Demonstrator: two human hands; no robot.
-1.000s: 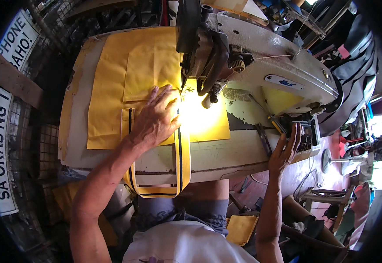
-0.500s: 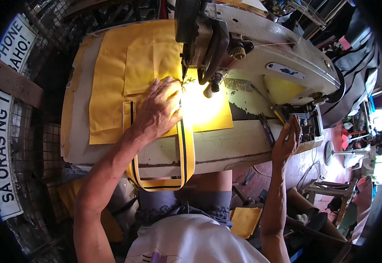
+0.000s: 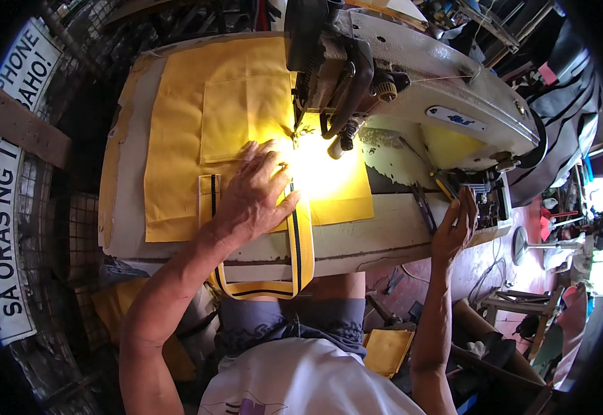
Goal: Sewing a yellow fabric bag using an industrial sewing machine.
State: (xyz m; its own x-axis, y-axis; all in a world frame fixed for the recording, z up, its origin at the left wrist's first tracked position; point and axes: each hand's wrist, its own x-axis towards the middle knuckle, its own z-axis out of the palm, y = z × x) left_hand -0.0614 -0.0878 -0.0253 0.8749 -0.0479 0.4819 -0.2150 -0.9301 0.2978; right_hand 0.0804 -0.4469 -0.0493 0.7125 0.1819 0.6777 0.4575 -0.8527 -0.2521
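Nearest the body, a loop of yellow strap [image 3: 294,256] with a black centre stripe hangs over the front edge of the tabletop [image 3: 356,242], its two ends running up onto the yellow fabric [image 3: 177,138]. The left hand [image 3: 253,197] lies flat on that fabric and strap, fingers spread and pointing toward the brightly lit needle area — no closed grip, just a pressing palm that pins the work down. The right hand [image 3: 457,225] is off to the side at the tabletop's right edge, fingers loosely extended near some small tools; whether its grip has hold of anything cannot be told.

Beyond the left hand a sewn-on pocket panel [image 3: 242,114] sits on the fabric, and behind it stands the white sewing machine [image 3: 426,90].

This looks like the step of stitching the strap onto the fabric — the next move likely calls for steady, flat guiding under the needle, keeping the strap aligned.
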